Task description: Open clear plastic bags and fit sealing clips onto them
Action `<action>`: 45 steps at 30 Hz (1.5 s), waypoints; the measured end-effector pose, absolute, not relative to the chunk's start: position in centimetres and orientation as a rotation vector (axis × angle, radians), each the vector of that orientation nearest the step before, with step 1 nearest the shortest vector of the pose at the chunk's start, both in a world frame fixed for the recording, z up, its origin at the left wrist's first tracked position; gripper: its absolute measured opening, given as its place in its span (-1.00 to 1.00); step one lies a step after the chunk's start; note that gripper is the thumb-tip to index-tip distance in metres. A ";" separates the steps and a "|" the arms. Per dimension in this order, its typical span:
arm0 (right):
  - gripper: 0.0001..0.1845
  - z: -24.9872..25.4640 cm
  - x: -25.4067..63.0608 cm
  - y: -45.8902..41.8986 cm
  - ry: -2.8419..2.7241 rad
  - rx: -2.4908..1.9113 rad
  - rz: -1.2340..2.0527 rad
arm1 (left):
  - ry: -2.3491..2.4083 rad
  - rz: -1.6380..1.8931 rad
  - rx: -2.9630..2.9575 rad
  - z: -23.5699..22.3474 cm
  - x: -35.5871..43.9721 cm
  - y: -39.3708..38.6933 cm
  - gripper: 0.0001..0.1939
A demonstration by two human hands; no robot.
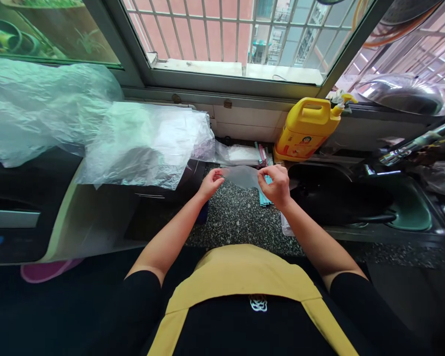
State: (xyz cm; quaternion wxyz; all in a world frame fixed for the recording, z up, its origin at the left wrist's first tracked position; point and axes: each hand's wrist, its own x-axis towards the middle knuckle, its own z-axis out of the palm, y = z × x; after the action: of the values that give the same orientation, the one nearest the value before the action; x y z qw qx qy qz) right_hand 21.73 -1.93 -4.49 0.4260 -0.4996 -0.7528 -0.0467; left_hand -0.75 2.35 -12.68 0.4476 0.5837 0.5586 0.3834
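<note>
Mid-frame, bag is pinched by closed right hand; left hand is half-curled, grip can't be made out. Jug's label's too tiny.

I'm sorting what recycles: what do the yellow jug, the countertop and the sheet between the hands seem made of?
Yellow jug: likely rigid plastic, smooth, with a molded handle. Countertop: probably polished stone, perhaps an imitation, given its dark speckles. Sheet: apparently thin plastic film, see-through and slightly cloudy.
</note>
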 end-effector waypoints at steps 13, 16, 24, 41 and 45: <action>-0.83 -4.1 21.9 -2.1 -1.891 -1.251 -0.094 | 2.167 0.328 1.830 -18.4 -3.1 -5.2 -0.56; -0.83 -4.3 21.8 -2.3 -1.899 -1.243 -0.108 | 2.220 0.213 1.789 -18.5 -2.7 -4.6 -0.54; -0.82 -3.9 22.0 -3.0 -1.889 -1.238 -0.137 | 2.235 0.214 1.764 -18.7 -1.7 -3.9 -0.50; -0.84 -4.6 23.6 -3.6 -1.860 -1.280 -0.100 | 1.121 1.455 1.109 -10.3 6.4 -1.2 -0.77; -0.86 -4.9 23.5 -3.7 -1.832 -1.296 -0.091 | 1.133 1.487 1.091 -9.7 7.4 -2.4 -0.78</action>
State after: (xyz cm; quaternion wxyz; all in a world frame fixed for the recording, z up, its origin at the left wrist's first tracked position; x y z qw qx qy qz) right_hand 23.51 -3.73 -4.94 0.4330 -0.5201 -0.7353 -0.0367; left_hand 7.42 -2.38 -9.67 0.4692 0.4452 0.4622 0.6066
